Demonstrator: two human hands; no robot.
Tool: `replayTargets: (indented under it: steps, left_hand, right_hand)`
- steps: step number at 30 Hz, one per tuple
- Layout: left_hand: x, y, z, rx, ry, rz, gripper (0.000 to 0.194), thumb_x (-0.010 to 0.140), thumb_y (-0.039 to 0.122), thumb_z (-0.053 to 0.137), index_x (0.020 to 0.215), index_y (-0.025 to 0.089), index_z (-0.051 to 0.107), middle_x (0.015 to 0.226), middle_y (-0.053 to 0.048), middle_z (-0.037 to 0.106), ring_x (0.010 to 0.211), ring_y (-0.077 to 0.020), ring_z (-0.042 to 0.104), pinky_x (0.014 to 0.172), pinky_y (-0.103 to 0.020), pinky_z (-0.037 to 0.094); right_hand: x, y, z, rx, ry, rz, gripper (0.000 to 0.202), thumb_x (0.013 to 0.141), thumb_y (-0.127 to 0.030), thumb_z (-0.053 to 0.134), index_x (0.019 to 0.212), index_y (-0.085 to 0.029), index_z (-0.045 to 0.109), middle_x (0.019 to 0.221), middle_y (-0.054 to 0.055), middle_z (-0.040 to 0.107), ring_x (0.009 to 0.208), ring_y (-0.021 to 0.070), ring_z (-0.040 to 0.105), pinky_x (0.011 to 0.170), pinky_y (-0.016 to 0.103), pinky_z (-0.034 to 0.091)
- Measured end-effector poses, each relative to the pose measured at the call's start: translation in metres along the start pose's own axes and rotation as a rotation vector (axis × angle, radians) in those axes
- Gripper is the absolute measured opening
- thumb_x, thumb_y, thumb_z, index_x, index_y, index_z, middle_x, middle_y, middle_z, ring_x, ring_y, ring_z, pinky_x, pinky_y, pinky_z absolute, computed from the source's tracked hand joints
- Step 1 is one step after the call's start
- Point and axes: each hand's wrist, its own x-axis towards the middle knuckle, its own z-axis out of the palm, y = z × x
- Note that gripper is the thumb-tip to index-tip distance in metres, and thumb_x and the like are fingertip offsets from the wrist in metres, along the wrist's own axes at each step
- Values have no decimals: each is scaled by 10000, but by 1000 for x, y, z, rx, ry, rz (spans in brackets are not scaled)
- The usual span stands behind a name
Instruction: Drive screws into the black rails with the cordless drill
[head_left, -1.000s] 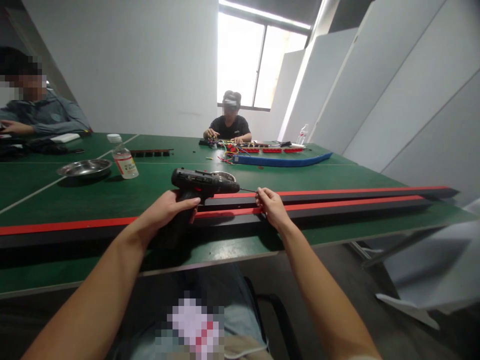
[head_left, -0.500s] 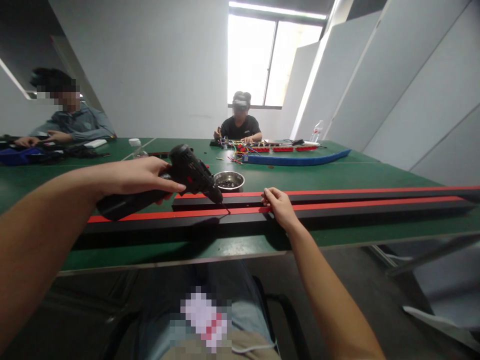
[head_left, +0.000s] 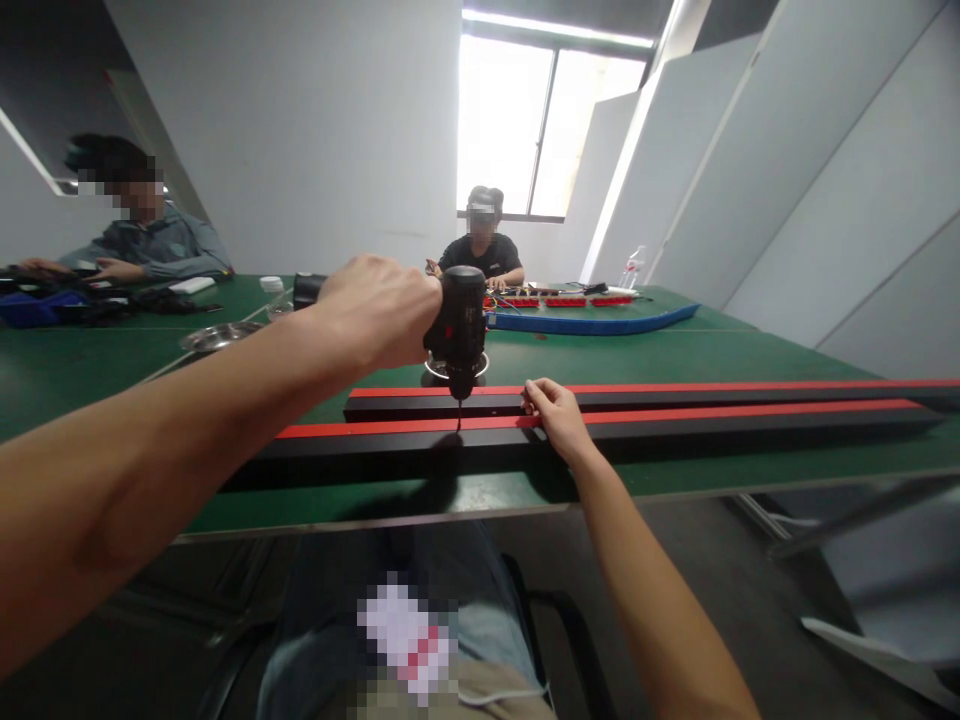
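Note:
My left hand [head_left: 390, 305] is wrapped round the grip of a black power drill [head_left: 463, 325]. The drill stands upright, its thin bit pointing down onto the red top of the nearer long black bar [head_left: 660, 428]. To the right of the bit, my right hand [head_left: 551, 405] is pinched over the bars; whatever lies between its fingertips is too small to name. Just behind the nearer bar lies a second black bar with a red top [head_left: 735, 392]. Behind the drill, a metal bowl [head_left: 486, 367] is mostly hidden.
On the green table [head_left: 750, 352] lie a blue curved strip [head_left: 600, 323], red parts with wires [head_left: 570, 301] and a steel dish [head_left: 217, 336] at left. One person [head_left: 484, 245] sits across; another [head_left: 157, 240] sits at the far left beside a blue tray [head_left: 34, 310].
The drill has swung from a slant to upright, my left hand rising and turning with it. The steel dish at left has come into view. My right hand has hardly moved.

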Motion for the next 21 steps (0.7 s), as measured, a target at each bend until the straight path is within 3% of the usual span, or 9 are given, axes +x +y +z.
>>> replayTargets:
  steps: [4,11,14,18,21]
  left_hand:
    - [-1,2,-1,391,-26,98,251,771,317,753,838,97,652,871,-190,689,1105,-426,621,953,-484,346]
    - [-4,-4,-6,643,-65,122,289,803,371,716,914,107,675,839,-174,699,883,-324,667,793,-393,398]
    - [-5,-10,-6,608,-57,123,292,802,368,708,921,103,683,833,-189,688,863,-331,658,793,-401,392]
    - [-9,-22,-3,480,-33,89,249,714,304,768,863,122,685,799,-175,665,880,-380,652,816,-435,380]
    - [-18,-39,-4,147,3,-3,264,661,305,823,831,154,689,787,-139,669,976,-385,640,836,-408,394]
  right_hand:
    - [0,3,0,21,-10,-3,434,824,-630,697,754,-207,632,669,9,586,604,141,515,570,272,466]
    - [-1,5,-5,61,119,-21,434,828,-647,681,773,-219,634,702,18,626,638,163,569,619,291,477]
    - [0,-2,-35,-152,89,-70,420,879,-622,631,787,-212,641,754,51,684,714,198,634,698,323,495]
    - [-1,-2,-96,-641,118,-94,387,937,-552,556,796,-204,649,811,90,739,761,233,674,752,349,470]
    - [-6,8,-124,-887,99,-33,341,968,-485,499,831,-213,651,824,96,752,752,240,680,706,333,438]
